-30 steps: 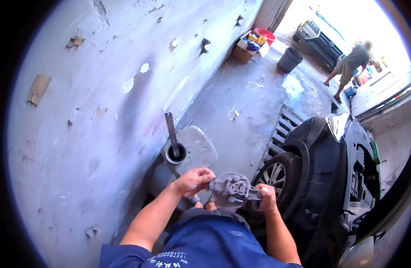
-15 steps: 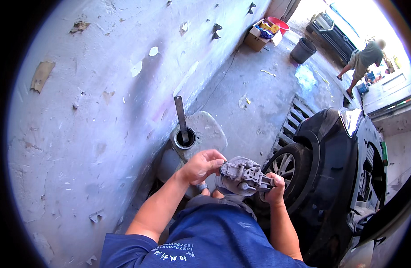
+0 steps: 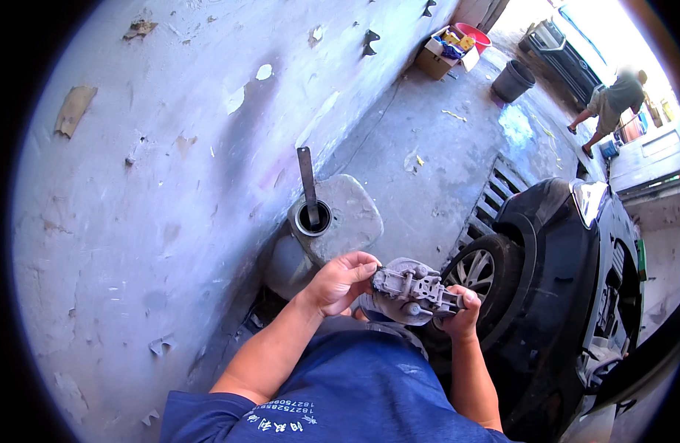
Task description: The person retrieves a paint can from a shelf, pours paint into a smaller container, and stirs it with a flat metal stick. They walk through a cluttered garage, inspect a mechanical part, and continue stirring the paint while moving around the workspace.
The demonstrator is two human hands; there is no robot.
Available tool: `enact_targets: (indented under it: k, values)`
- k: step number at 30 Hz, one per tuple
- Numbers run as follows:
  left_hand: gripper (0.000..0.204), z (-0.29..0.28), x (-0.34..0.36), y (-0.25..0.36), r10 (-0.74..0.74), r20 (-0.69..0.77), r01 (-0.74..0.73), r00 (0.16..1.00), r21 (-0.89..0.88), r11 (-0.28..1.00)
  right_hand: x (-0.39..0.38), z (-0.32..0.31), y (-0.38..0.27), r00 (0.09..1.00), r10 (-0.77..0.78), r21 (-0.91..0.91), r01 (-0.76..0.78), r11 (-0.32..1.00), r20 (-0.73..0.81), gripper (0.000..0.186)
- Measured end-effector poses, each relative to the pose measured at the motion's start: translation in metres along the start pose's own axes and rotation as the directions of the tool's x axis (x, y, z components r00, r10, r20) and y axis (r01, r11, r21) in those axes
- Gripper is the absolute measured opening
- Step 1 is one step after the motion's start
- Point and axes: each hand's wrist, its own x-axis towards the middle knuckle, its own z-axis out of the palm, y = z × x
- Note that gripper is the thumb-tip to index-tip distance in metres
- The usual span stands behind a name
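I hold a dusty grey mechanical part (image 3: pixel 414 289), with a round back and a bracketed, bolted front, in front of my waist. My left hand (image 3: pixel 344 282) pinches its left end between thumb and fingers. My right hand (image 3: pixel 462 312) grips the narrower bracket at its right end. Just beyond my hands, beside the wall, stands a grimy plastic container (image 3: pixel 355 214) with a dark metal strip (image 3: pixel 307 177) upright in its round opening.
A peeling wall (image 3: pixel 133 236) runs along my left. A dark car (image 3: pixel 547 295) stands at my right beside a floor grate (image 3: pixel 488 196). Farther off are a cardboard box (image 3: pixel 437 59), red basin (image 3: pixel 473 37), black bucket (image 3: pixel 511 81), pickup (image 3: pixel 558 59) and another person (image 3: pixel 613 103) walking.
The part and both my hands have risen and shifted right in the picture; my left fingers moved along its end. The scene has shifted as my head moved; the other person has stepped on.
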Motion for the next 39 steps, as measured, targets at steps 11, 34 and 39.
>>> enact_targets:
  k: [11, 34, 39]
  values:
    - [0.010, 0.021, -0.012, -0.020, 0.306, -0.173, -0.256, 0.936, 0.264, 0.930, -0.008, 0.009, 0.008, 0.969, 0.219, 0.223, -0.190, 0.956, -0.117, 0.048]
    - [0.013, 0.027, -0.054, -0.050, 0.759, -0.230, -0.473, 0.609, 0.663, 0.580, -0.002, 0.032, 0.000, 0.978, 0.204, 0.097, -0.200, 0.975, -0.042, 0.045]
    - [0.011, 0.019, -0.053, -0.056, 0.694, -0.341, -0.520, 0.634, 0.475, 0.709, -0.001, 0.035, 0.002, 0.973, 0.222, 0.066, -0.219, 0.974, -0.055, 0.046]
